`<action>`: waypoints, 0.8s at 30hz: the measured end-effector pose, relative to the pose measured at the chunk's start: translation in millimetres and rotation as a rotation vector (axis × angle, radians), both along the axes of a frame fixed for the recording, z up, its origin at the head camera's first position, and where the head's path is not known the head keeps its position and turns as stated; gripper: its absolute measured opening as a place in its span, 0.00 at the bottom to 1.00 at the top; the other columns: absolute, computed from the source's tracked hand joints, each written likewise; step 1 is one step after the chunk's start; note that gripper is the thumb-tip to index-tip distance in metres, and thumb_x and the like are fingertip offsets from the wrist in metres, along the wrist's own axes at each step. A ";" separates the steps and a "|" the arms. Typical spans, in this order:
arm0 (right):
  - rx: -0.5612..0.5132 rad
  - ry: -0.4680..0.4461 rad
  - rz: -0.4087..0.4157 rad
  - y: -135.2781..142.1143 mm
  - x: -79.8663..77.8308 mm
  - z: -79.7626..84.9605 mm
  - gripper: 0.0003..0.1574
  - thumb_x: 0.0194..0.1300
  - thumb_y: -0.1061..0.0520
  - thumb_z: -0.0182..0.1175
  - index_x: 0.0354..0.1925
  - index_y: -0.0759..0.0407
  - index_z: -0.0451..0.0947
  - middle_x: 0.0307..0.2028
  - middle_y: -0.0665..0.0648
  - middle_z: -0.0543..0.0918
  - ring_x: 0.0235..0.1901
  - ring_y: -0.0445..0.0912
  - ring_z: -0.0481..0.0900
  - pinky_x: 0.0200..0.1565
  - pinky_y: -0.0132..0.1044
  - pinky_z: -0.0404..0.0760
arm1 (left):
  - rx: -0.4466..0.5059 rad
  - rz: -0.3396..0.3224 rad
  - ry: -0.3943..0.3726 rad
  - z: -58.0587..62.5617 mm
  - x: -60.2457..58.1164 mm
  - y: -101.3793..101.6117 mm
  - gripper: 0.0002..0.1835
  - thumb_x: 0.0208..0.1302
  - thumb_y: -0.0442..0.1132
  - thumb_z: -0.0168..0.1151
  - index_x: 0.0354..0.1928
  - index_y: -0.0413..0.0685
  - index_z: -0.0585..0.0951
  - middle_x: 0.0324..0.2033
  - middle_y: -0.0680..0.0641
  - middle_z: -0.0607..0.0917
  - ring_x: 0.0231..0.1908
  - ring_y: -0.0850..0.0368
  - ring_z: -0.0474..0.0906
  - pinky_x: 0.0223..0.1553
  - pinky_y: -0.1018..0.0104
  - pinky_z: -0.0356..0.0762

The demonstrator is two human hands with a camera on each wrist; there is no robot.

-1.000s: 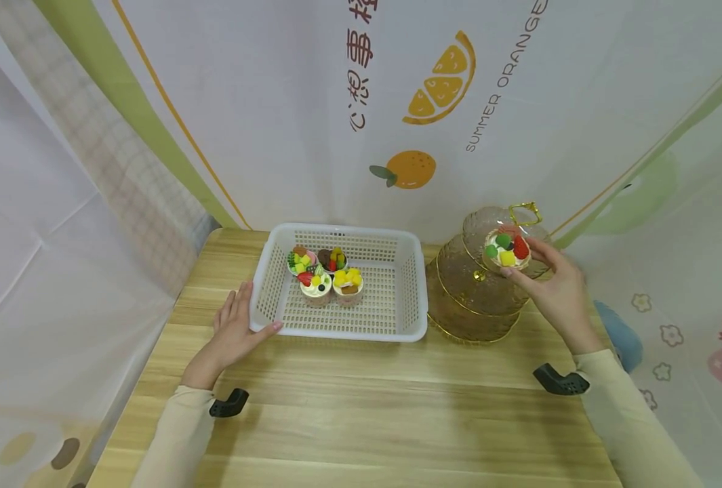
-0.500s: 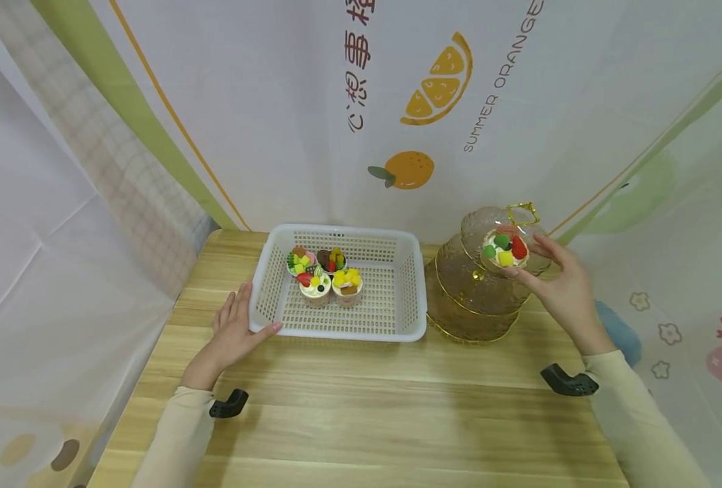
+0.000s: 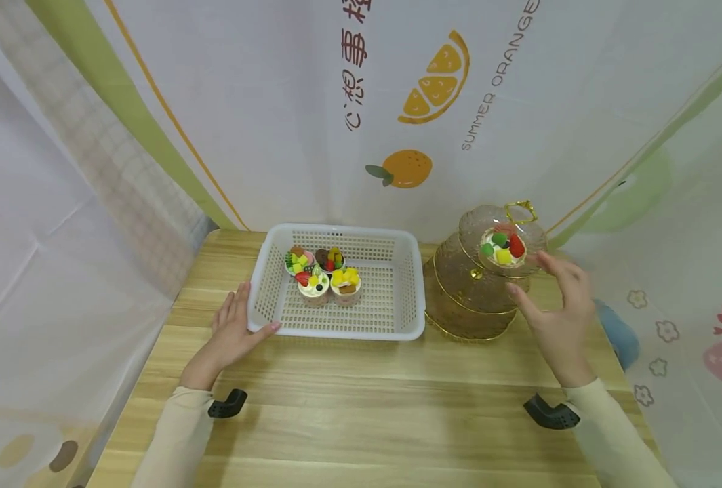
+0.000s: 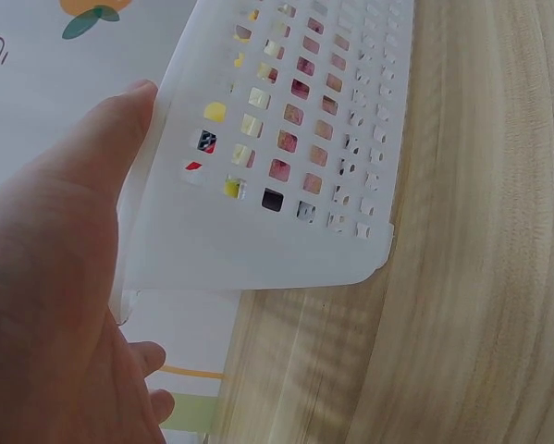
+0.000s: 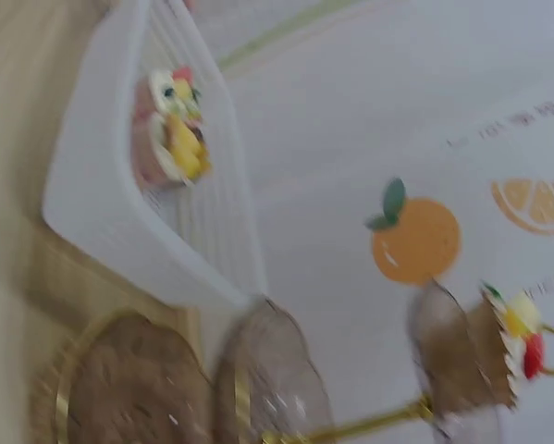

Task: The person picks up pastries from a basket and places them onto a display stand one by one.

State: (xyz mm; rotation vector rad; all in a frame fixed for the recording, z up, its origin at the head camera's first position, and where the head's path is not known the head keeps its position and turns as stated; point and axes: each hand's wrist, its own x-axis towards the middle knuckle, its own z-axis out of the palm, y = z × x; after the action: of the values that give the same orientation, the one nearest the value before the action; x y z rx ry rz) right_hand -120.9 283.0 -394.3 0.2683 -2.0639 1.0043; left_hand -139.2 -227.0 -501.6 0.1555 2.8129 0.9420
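A toy fruit cupcake (image 3: 504, 248) with strawberry, green and yellow pieces on white cream sits on the top plate of a clear, gold-rimmed tiered stand (image 3: 473, 298). In the right wrist view the brown pleated cup of the cupcake (image 5: 475, 356) stands on that plate. My right hand (image 3: 558, 315) is just in front and to the right of it, thumb and fingers spread apart, holding nothing. My left hand (image 3: 231, 335) rests at the near left corner of the white basket (image 3: 391, 335), thumb on the front rim, fingers straight along the left side.
Several toy cupcakes (image 3: 314, 285) stand grouped in the left half of the basket, which is right beside the stand. A gold handle (image 3: 521, 211) tops the stand. Behind the wooden table (image 3: 361, 407) hangs a white cloth (image 3: 275, 122) printed with oranges.
My right hand has let go of the cupcake, which stays on the top plate, and has drawn back toward me. The left hand keeps its place on the basket.
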 end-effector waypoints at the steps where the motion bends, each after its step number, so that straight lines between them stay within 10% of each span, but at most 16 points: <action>1: 0.003 0.038 0.023 -5.7 1.6 -4.4 0.34 0.50 0.60 0.76 0.55 0.69 0.79 0.46 0.71 0.85 0.56 0.32 0.70 0.63 0.30 0.62 | -0.001 0.001 0.001 0.0 -0.2 -0.5 0.61 0.64 0.64 0.59 0.78 0.43 0.30 0.78 0.33 0.35 0.75 0.26 0.30 0.67 0.23 0.30; 6: 0.070 0.113 0.134 -38.7 5.4 -29.0 0.38 0.61 0.40 0.68 0.52 0.72 0.79 0.43 0.69 0.85 0.52 0.49 0.75 0.63 0.29 0.64 | -0.007 -0.002 0.004 -0.5 -1.5 -1.4 0.61 0.64 0.64 0.59 0.78 0.45 0.30 0.78 0.34 0.35 0.75 0.26 0.30 0.67 0.23 0.31; 11: 0.131 -0.009 0.262 -68.8 -4.7 -53.4 0.35 0.58 0.49 0.72 0.59 0.65 0.77 0.48 0.63 0.86 0.52 0.57 0.74 0.63 0.28 0.65 | -0.007 -0.002 0.000 -1.3 -1.8 -2.0 0.61 0.64 0.64 0.59 0.78 0.45 0.29 0.78 0.34 0.35 0.75 0.26 0.30 0.67 0.23 0.30; 16: 0.146 -0.162 0.301 -98.0 -33.9 -64.7 0.40 0.49 0.60 0.77 0.61 0.63 0.76 0.50 0.60 0.85 0.54 0.53 0.76 0.60 0.38 0.72 | -0.001 0.007 0.008 -3.8 -1.5 -3.1 0.60 0.64 0.64 0.59 0.78 0.44 0.30 0.78 0.35 0.35 0.75 0.26 0.30 0.68 0.24 0.29; 24: 0.211 -0.376 0.351 -139.8 -90.1 -65.8 0.39 0.61 0.50 0.70 0.66 0.57 0.71 0.55 0.57 0.83 0.59 0.52 0.76 0.65 0.51 0.72 | -0.013 0.000 0.016 -5.3 -2.3 -1.9 0.60 0.64 0.64 0.58 0.78 0.44 0.30 0.78 0.33 0.37 0.76 0.27 0.31 0.68 0.23 0.32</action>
State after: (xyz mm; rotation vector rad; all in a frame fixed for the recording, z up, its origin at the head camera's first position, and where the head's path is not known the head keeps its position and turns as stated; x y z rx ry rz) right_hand -211.0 143.2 -460.1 0.6062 -2.5301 1.1077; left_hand -141.6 -229.0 -506.9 0.1624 2.8328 0.9266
